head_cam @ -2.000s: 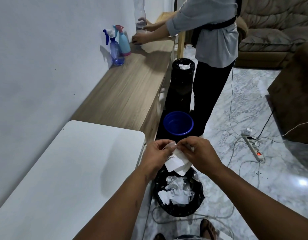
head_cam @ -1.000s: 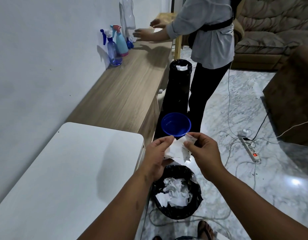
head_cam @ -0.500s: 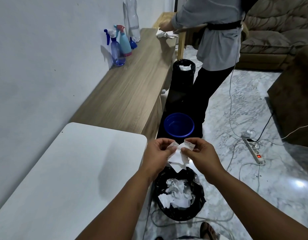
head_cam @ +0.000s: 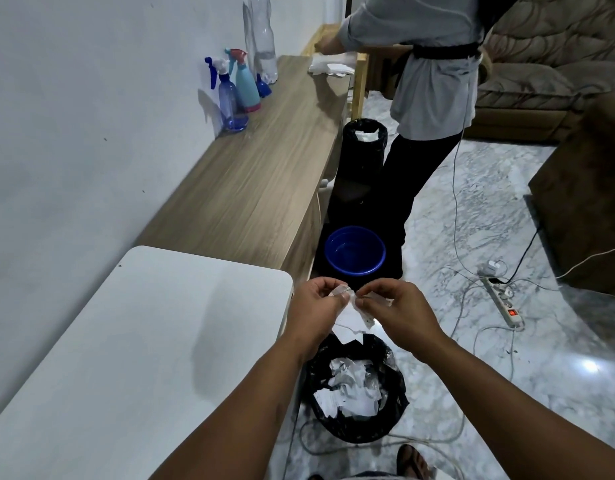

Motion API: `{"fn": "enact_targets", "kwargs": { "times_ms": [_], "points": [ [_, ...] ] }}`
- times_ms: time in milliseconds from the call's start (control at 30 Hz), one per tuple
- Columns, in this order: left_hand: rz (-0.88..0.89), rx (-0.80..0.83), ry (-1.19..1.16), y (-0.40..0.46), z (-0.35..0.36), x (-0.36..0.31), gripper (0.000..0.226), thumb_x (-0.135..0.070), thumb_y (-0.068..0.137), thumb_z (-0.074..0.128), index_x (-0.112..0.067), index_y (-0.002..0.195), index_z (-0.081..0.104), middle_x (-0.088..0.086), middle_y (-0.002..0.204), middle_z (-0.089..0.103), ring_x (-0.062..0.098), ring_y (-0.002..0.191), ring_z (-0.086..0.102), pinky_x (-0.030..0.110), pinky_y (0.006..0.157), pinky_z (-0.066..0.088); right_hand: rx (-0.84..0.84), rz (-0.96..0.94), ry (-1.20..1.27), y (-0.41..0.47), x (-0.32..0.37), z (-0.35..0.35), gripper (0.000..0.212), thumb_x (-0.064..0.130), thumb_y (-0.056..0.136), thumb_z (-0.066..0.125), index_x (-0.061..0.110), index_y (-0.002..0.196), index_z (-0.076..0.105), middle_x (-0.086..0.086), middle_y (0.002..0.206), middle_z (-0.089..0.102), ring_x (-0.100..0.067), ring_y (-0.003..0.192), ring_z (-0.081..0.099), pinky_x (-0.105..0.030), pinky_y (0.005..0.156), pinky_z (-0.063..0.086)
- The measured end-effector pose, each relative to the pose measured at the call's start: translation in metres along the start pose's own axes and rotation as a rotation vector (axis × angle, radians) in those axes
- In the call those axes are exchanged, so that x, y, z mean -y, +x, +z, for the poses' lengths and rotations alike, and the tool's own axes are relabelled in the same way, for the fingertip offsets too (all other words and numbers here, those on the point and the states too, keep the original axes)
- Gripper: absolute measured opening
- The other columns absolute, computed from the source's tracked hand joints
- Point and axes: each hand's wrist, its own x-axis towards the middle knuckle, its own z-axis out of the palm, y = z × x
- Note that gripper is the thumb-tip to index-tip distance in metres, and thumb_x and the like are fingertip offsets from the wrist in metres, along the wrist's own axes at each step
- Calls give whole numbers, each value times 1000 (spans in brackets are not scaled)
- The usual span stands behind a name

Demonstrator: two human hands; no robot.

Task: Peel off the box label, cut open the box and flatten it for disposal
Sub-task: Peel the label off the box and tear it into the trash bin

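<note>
A torn white paper label hangs between my two hands, above a black-bagged waste bin holding several scraps of white paper. My left hand pinches the label's top left part. My right hand pinches its top right part, fingertips almost meeting those of the left. The label's lower edge is ragged and dangles just over the bin's rim. No box is in view.
A white table lies at my left, a wooden sideboard with spray bottles beyond it. A blue basin, a tall black bin, a person, floor cables and a power strip are ahead.
My hands keep working the label over the bin, drawing apart and back together; the paper looks more torn. The person at the far end has turned from the sideboard.
</note>
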Motion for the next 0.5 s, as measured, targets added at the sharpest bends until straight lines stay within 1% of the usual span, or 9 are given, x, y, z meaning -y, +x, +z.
{"fn": "enact_targets", "kwargs": {
  "times_ms": [67,133,200,267,333,400,500],
  "points": [
    [-58,-1,-37,1,0,-1,8,-12,88,74,-20,88,76,-9,78,74,3,72,66,18,65,49,-13,-62,-30,-2,0,2,12,17,82,76,28,77,73,18,77,72,7,79,65,-5,65,46],
    [-114,2,-57,2,0,-1,6,-12,88,74,-18,88,77,-7,77,74,5,68,65,19,61,50,-37,-145,-107,-3,-1,4,14,16,82,76,29,77,71,17,77,70,3,80,65,-8,68,47],
    [-146,-14,-55,4,1,-1,3,-14,89,74,-15,89,76,-3,78,74,8,68,65,20,57,51,-42,-291,-271,-4,-6,5,10,20,83,75,29,83,71,17,82,67,-3,85,62,-22,74,50],
    [-147,-38,-49,6,0,1,1,-15,89,74,-15,89,75,-2,78,73,9,68,64,19,58,51,-19,-416,-361,-5,-8,6,10,19,84,74,27,87,71,18,85,65,-5,88,58,-32,78,51],
    [-132,-37,-64,7,0,2,3,-16,89,76,-17,87,75,-1,79,75,11,70,66,23,62,53,5,-437,-317,-7,-7,4,13,13,84,73,25,86,71,17,85,65,-7,91,58,-34,80,51],
    [-127,-36,-85,7,1,1,3,-15,89,76,-17,88,76,2,84,77,16,77,70,29,69,59,17,-426,-254,-10,-5,0,16,9,83,73,25,84,70,15,88,66,-10,93,60,-34,81,51],
    [-121,-122,-55,9,4,4,4,-17,89,75,-20,86,75,0,86,77,16,83,72,31,75,61,44,-377,-116,-20,0,-6,27,6,82,75,32,79,69,15,89,68,-14,93,63,-32,81,53]
  ]
}}
